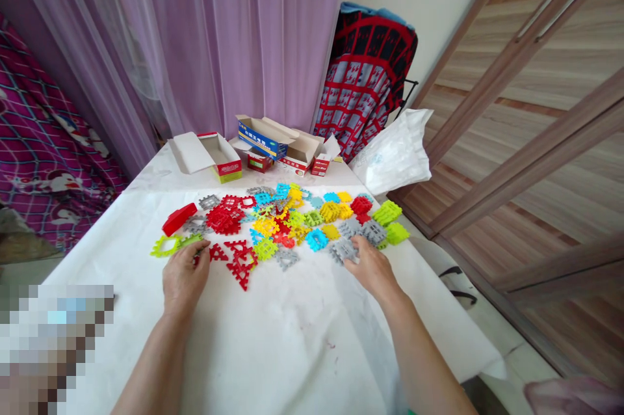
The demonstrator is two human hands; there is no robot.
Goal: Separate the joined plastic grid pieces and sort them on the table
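Colourful plastic interlocking building pieces lie in a broad spread across a white-covered table. My left hand [186, 272] is curled at the left side of the spread, its fingers closed around a small red piece that is mostly hidden. Beside it lie red triangular pieces [241, 264] and a lime-green frame piece [168, 246]. On the right, my right hand [371, 267] has its thumb and fingers closed at the edge of a grey square piece [342, 250]. More grey pieces [374, 231] and stacked lime-green pieces [388, 213] sit just beyond that hand.
Open cardboard boxes stand along the back, among them a red-and-white box [227, 161] and a blue box [260, 138]. A white plastic bag [394, 151] rests at the back right. Wooden wardrobe doors [526, 161] stand to the right, and a purple curtain [244, 38] hangs behind.
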